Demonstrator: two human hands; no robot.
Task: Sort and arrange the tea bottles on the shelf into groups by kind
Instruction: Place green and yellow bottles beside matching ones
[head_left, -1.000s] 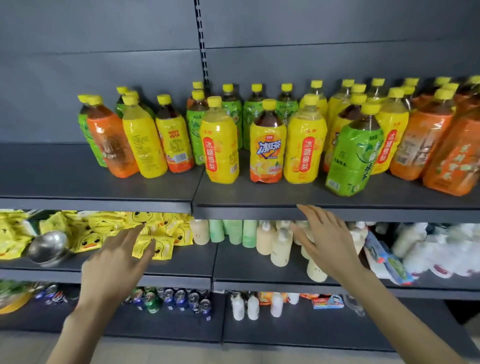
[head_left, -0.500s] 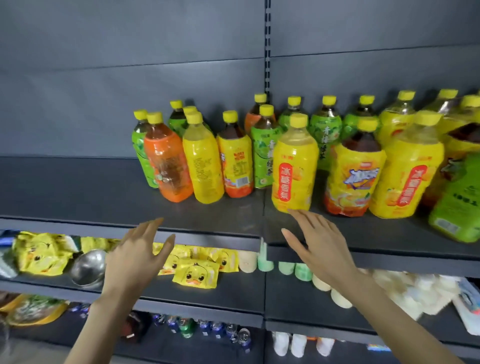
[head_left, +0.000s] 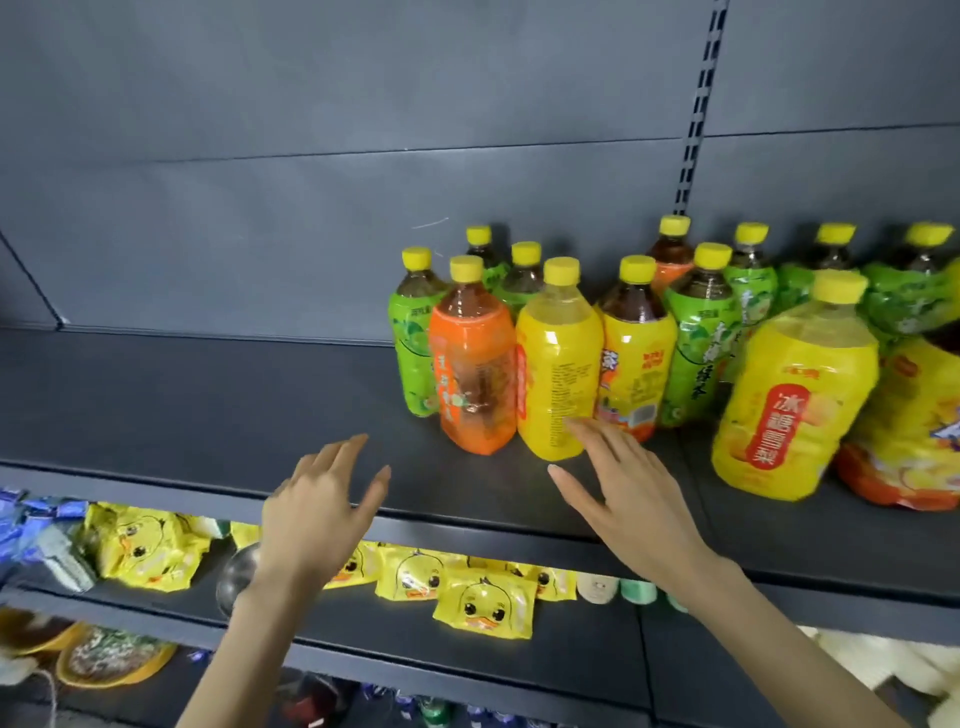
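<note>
Tea bottles with yellow caps stand mixed on the dark shelf (head_left: 182, 410). At the left end of the cluster are an orange-labelled bottle (head_left: 472, 374), a plain yellow bottle (head_left: 558, 371) and a green bottle (head_left: 413, 343) behind them. A yellow bottle with a red label (head_left: 795, 410) stands further right, with more green and yellow bottles behind. My right hand (head_left: 631, 493) is open, its fingertips at the base of the plain yellow bottle. My left hand (head_left: 322, 509) hovers open over the shelf's front edge, holding nothing.
The left half of the top shelf is bare. The shelf below carries yellow duck-print packets (head_left: 485, 605), a metal bowl (head_left: 236, 579) and small pale bottles (head_left: 597, 587). A slotted upright (head_left: 696, 114) divides the grey back panel.
The view has swung left and closer to the shelf. Both hands rose and reached forward; the right hand's fingertips came up to the plain yellow bottle's base.
</note>
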